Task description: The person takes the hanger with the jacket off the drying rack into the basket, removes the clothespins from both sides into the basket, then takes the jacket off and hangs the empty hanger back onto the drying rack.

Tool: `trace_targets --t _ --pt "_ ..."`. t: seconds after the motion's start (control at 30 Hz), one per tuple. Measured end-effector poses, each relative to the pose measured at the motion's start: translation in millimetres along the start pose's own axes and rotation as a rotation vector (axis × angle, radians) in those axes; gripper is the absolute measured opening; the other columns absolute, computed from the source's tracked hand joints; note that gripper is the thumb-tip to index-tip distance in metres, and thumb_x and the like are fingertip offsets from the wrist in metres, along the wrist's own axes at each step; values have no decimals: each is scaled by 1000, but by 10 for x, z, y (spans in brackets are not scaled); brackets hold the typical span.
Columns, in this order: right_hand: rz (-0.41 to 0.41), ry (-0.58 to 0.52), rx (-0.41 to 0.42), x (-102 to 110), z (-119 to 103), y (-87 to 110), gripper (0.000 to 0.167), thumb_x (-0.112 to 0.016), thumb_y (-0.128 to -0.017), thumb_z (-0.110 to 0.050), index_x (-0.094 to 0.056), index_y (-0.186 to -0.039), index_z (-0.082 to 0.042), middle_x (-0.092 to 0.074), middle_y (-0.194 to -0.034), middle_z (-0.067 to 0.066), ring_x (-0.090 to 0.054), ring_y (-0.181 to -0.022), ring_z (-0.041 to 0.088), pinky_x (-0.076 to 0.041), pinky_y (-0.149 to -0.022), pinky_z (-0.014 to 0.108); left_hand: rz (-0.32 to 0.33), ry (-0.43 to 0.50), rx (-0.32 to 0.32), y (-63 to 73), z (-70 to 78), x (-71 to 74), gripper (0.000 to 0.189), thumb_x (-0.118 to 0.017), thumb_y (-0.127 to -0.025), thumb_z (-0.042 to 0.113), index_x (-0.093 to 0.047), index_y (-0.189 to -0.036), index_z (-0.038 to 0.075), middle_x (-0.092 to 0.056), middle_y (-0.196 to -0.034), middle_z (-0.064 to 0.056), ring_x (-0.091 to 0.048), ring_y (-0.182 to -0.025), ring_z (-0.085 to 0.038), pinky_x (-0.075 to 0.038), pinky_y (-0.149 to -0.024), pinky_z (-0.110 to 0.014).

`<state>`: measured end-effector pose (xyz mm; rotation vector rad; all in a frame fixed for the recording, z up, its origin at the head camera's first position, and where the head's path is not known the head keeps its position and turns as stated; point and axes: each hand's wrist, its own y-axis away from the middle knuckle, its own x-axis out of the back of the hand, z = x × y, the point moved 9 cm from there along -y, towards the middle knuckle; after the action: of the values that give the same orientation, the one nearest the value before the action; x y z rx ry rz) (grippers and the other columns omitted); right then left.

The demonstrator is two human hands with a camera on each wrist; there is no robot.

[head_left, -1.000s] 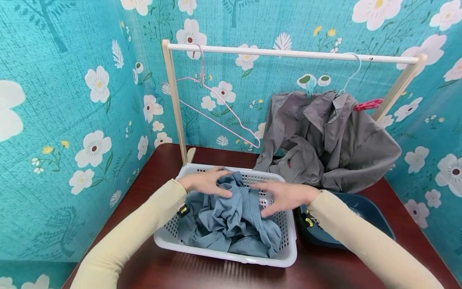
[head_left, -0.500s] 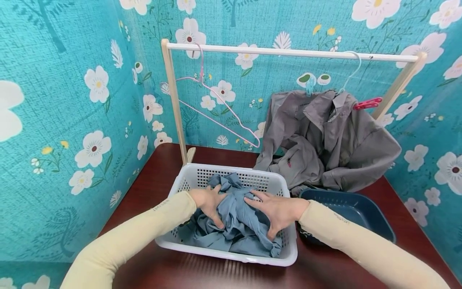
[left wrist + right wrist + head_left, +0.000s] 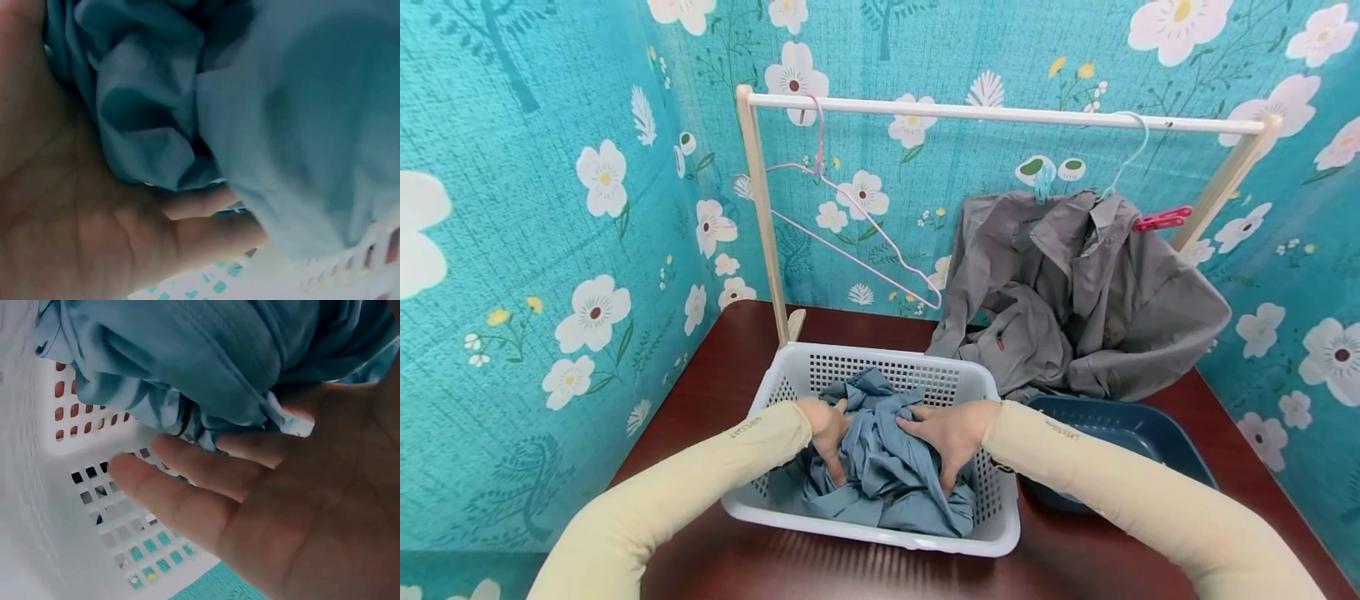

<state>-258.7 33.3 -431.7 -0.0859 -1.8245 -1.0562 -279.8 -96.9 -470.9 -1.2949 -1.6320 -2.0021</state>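
Note:
A crumpled blue-grey garment (image 3: 883,450) lies in a white perforated plastic basket (image 3: 1007,500). My left hand (image 3: 827,429) is at the garment's left side, thumb toward me and fingers on the far side. In the left wrist view its fingers (image 3: 206,240) run straight beneath the folds. Opposite it, my right hand (image 3: 955,429) touches the right side of the cloth with spread fingers. The right wrist view shows those fingers (image 3: 181,500) straight, between the fabric and the basket wall. A stitched seam and a small white tag (image 3: 297,422) show on the garment.
Behind the basket stands a wooden rack with a white rod (image 3: 1000,112). A bare pink hanger (image 3: 820,150) hangs at its left. A grey jacket (image 3: 1105,292) hangs at its right, with a red clip (image 3: 1162,218). A dark blue basin (image 3: 1142,433) sits right of the basket.
Both hands have come down from above the basket into it, to either side of the garment. They have drawn closer together, and the cloth is pushed inward between them.

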Motion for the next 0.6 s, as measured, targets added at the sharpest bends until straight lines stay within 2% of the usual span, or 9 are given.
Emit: trace_targets --t 0.07,0.2,0.37,0.5,0.6 --pt "-25 15 9 -24 -1 -28 111 -83 -68 -44 -16 -153 -17 -14 -155 8 -18 -141 22 -29 -106 36 -9 18 -25 -6 13 -5 106 -78 -66 60 -22 -150 27 -22 -147 -12 -40 -124 -31 -39 -96 -40" --pt "-22 24 8 7 22 -18 108 -82 -69 -45 -19 -153 -18 -21 -154 8 -25 -138 23 -31 -105 36 -4 79 -82 20 -6 56 102 -76 -71 56 -21 -151 25 -22 -150 -13 -31 -133 -29 -35 -100 -40" --pt "49 -86 27 137 112 129 91 -79 -76 -40 -29 -150 -20 -28 -151 7 -28 -137 23 -34 -103 39 80 203 -119 162 -119 318 87 -75 -78 47 -33 -148 17 -34 -149 -8 -31 -135 -24 -30 -105 -39" --pt "142 -195 84 252 228 300 70 -69 -87 -33 -37 -146 -12 -37 -147 8 -33 -135 24 -34 -103 41 211 287 -218 375 -202 608 59 -65 -89 38 -48 -139 9 -48 -138 -8 -44 -127 -24 -34 -102 -41" --pt "244 -263 101 346 367 450 59 -62 -92 -35 -43 -142 -8 -44 -141 8 -44 -127 25 -39 -98 40 383 370 -304 536 -320 850 37 -58 -96 29 -61 -125 6 -61 -119 -8 -59 -105 -21 -44 -91 -41"
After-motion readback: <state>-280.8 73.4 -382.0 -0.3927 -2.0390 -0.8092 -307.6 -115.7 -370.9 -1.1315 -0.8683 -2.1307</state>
